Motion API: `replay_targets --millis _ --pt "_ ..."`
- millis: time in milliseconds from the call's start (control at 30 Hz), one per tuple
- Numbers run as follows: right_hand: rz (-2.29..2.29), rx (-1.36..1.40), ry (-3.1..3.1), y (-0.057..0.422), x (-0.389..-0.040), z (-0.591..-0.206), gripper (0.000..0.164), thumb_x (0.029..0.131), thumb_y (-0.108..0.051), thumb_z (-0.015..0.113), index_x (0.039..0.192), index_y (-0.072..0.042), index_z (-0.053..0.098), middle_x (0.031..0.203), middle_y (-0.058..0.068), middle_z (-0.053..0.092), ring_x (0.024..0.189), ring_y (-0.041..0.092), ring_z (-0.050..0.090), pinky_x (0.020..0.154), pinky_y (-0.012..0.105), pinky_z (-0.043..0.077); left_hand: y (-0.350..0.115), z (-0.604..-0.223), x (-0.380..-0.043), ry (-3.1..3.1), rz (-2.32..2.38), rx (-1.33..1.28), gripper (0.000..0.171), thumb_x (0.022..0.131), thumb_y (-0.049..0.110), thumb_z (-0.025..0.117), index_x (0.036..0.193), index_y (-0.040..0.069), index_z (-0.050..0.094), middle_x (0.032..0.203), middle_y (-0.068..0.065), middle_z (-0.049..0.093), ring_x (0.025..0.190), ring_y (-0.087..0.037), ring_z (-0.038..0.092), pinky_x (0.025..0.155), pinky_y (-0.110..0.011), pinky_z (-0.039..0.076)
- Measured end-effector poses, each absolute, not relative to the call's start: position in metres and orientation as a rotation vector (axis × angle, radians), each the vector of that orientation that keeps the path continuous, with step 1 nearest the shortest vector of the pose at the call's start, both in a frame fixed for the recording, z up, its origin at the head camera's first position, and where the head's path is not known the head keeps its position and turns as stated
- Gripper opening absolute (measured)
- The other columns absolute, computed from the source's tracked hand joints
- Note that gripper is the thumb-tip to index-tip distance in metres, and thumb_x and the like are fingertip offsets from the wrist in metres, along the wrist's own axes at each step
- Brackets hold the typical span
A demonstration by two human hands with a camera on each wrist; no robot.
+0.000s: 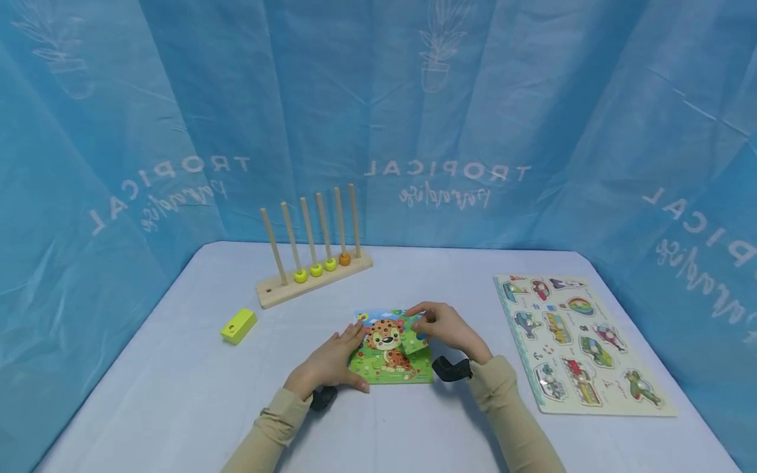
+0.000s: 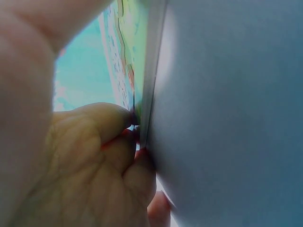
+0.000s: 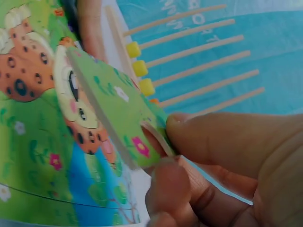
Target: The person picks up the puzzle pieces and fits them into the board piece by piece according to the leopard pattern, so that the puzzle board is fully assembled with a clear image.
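A leopard jigsaw puzzle [image 1: 384, 376] lies flat on the white table in the head view, with green grass and blue sky printed on it. My left hand [image 1: 331, 361] rests along its left side, fingers stretched over the upper left edge and thumb near the lower left corner. In the left wrist view, fingertips [image 2: 118, 120] meet the board's edge. My right hand [image 1: 446, 325] pinches a green puzzle piece [image 3: 111, 99] between thumb and fingers at one corner. That piece is tilted, raised over the puzzle's right part, and shows small flowers and a curved cutout.
Behind the puzzle stands a wooden peg rack [image 1: 316, 279] with several upright rods and yellow and orange beads. A yellow block [image 1: 238, 326] lies to the left. At right is a vehicle peg-puzzle board [image 1: 568, 355]. A blue curtain [image 1: 378, 118] hangs around the table [image 1: 414, 427].
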State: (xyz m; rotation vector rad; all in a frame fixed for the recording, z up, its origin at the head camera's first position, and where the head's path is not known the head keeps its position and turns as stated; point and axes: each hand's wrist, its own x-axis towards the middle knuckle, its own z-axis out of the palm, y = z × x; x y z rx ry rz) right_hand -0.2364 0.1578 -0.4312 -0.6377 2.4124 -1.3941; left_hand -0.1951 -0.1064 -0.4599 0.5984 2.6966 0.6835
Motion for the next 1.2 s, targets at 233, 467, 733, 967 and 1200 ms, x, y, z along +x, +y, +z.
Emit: replay_targets --millis 233,467,733,967,1200 --pt "-1.377 -0.619 2.399 0.15 -0.241 -0.447 0.029 0.095 -0.009 0.057 0.123 0.0 0.062 0.084 0.016 0.069 0.071 0.022 0.065 0.067 0.032 0.057 -0.106 -0.459 -0.194 2.693 0.689 0.593 0.114 0.067 0.042 0.085 0.154 0.003 0.022 0.163 -0.014 0.014 0.15 -0.033 0.016 0.124 -0.051 0.016" --pt "-1.357 -0.668 2.398 0.137 -0.239 -0.452 0.028 0.095 -0.009 0.058 0.122 -0.002 0.063 0.084 0.012 0.069 0.068 0.018 0.066 0.064 0.03 0.057 -0.107 -0.457 -0.194 2.69 0.685 0.59 0.114 0.068 0.042 0.085 0.154 0.003 0.022 0.163 -0.013 0.013 0.15 -0.033 0.015 0.124 -0.051 0.015" --pt "-1.373 -0.707 2.405 0.122 -0.233 -0.457 0.027 0.094 -0.008 0.061 0.12 -0.002 0.064 0.083 0.012 0.07 0.067 0.016 0.064 0.062 0.027 0.057 -0.106 -0.455 -0.193 2.686 0.674 0.609 0.113 0.069 0.043 0.085 0.153 0.002 0.022 0.163 -0.015 0.014 0.15 -0.034 0.016 0.124 -0.051 0.016" --pt "-1.383 -0.761 2.41 0.11 -0.228 -0.462 0.026 0.093 -0.008 0.062 0.119 -0.006 0.064 0.082 0.01 0.071 0.062 0.01 0.06 0.054 0.022 0.051 -0.107 -0.455 -0.193 2.682 0.674 0.609 0.112 0.069 0.043 0.084 0.153 0.002 0.022 0.163 -0.014 0.014 0.15 -0.034 0.016 0.123 -0.052 0.017" --pt "-1.412 -0.807 2.394 0.102 -0.224 -0.464 0.02 0.091 -0.007 0.065 0.111 -0.007 0.065 0.085 0.013 0.071 0.065 0.012 0.062 0.051 0.021 0.048 -0.107 -0.458 -0.194 2.688 0.674 0.602 0.113 0.068 0.043 0.085 0.153 0.001 0.024 0.163 -0.014 0.014 0.15 -0.034 0.016 0.123 -0.052 0.018"
